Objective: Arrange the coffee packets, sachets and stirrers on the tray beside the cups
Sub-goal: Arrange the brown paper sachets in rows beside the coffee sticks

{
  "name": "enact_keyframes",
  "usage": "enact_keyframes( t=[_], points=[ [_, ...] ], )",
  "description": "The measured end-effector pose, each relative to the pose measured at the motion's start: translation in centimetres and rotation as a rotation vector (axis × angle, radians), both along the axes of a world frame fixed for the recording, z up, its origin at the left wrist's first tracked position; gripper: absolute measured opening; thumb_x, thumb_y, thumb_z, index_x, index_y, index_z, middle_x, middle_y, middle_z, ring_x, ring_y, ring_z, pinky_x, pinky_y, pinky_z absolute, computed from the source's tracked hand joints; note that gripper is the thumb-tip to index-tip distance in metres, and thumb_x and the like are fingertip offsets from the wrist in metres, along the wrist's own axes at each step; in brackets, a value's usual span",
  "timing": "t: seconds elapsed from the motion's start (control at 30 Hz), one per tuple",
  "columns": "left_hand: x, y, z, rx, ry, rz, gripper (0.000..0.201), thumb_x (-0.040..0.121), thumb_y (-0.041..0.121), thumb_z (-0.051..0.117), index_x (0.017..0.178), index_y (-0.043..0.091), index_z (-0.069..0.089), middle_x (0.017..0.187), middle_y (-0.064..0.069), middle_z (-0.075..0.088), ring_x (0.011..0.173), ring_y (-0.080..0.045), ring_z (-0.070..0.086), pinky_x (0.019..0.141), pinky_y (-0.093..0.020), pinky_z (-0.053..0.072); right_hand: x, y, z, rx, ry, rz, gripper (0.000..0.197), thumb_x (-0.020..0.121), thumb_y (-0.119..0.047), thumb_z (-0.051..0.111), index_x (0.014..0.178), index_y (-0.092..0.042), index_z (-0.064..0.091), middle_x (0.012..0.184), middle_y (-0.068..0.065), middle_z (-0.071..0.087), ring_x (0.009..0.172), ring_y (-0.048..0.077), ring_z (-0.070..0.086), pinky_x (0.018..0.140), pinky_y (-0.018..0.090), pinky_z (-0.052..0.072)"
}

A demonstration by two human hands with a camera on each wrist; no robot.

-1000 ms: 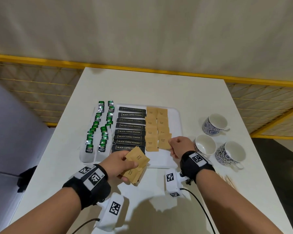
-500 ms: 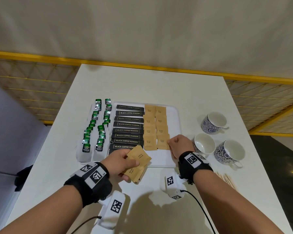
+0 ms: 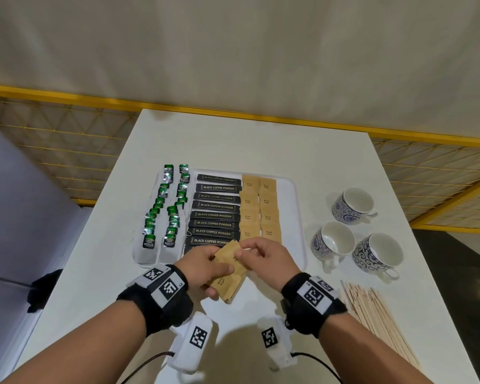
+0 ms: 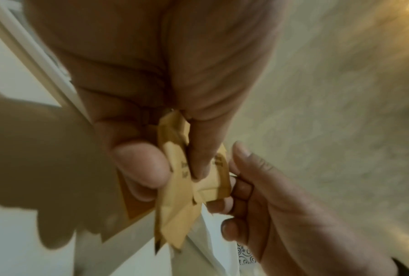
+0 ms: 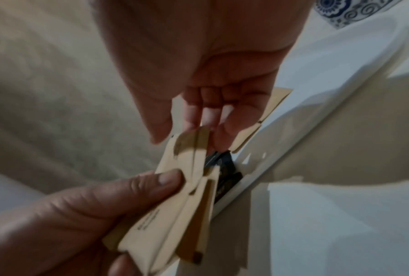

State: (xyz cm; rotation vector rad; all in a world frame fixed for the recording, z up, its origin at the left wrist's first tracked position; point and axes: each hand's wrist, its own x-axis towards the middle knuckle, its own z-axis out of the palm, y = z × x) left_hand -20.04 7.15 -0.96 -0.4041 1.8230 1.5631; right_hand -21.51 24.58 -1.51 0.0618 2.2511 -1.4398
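Note:
My left hand (image 3: pixel 222 273) grips a small stack of brown sugar sachets (image 3: pixel 227 284) above the near edge of the white tray (image 3: pixel 295 217). My right hand (image 3: pixel 240 254) pinches the far end of the stack's top sachet (image 3: pixel 229 252). In the left wrist view the left thumb and fingers (image 4: pixel 139 168) clamp the fanned sachets (image 4: pixel 177 201), with the right fingertips (image 4: pixel 236 168) at their edge. The right wrist view shows the sachets (image 5: pixel 175 201) between both hands. On the tray lie a column of black coffee packets (image 3: pixel 215 214) and two columns of brown sachets (image 3: pixel 258 212).
Green tea bags (image 3: pixel 164 212) lie in two rows on a white mat left of the tray. Three blue-patterned cups (image 3: pixel 352 206) (image 3: pixel 333 242) (image 3: pixel 380 253) stand to the right. A pile of wooden stirrers (image 3: pixel 377 317) lies near the table's right front edge.
My right hand left the sachet column on the tray, came back to the left hand's stack and took hold of its top sachet. The left hand stayed in place.

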Motion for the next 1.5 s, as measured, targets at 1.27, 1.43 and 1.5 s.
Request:
enact_keyframes(
  t=[1.27, 1.43, 1.5],
  points=[
    [0.0, -2.6, -1.1, 0.015, -0.048, 0.095, 0.015, 0.087, 0.013, 0.065, 0.101, 0.007, 0.063, 0.093, -0.017, 0.066, 0.069, -0.025, 0.066, 0.049, -0.027, 0.056, -4.9, 1.4, -2.0, 0.198, 0.243, -0.102, 0.017, 0.089, -0.012, 0.06, 0.097, -0.023, 0.071, 0.099, -0.005, 0.067, 0.093, 0.011, 0.063, 0.087, 0.025, 0.049],
    [-0.1, -2.3, -1.5, 0.046, -0.075, 0.119, 0.017, 0.089, 0.012, 0.062, 0.105, 0.007, 0.061, 0.1, -0.021, 0.065, 0.068, -0.028, 0.066, 0.046, -0.024, 0.054, -3.5, 2.0, -2.2, 0.374, 0.196, 0.11, 0.024, 0.078, -0.021, 0.075, 0.1, -0.027, 0.068, 0.09, -0.016, 0.054, 0.08, 0.0, 0.052, 0.079, 0.017, 0.041],
    [-0.2, -2.4, -1.6, 0.061, -0.076, 0.129, 0.015, 0.09, 0.009, 0.061, 0.105, 0.008, 0.061, 0.106, -0.024, 0.064, 0.071, -0.03, 0.065, 0.046, -0.024, 0.053, -3.0, 2.0, -2.4, 0.408, 0.198, 0.157, 0.029, 0.077, -0.023, 0.076, 0.103, -0.028, 0.065, 0.087, -0.018, 0.047, 0.077, -0.005, 0.047, 0.079, 0.017, 0.039]
  ],
)
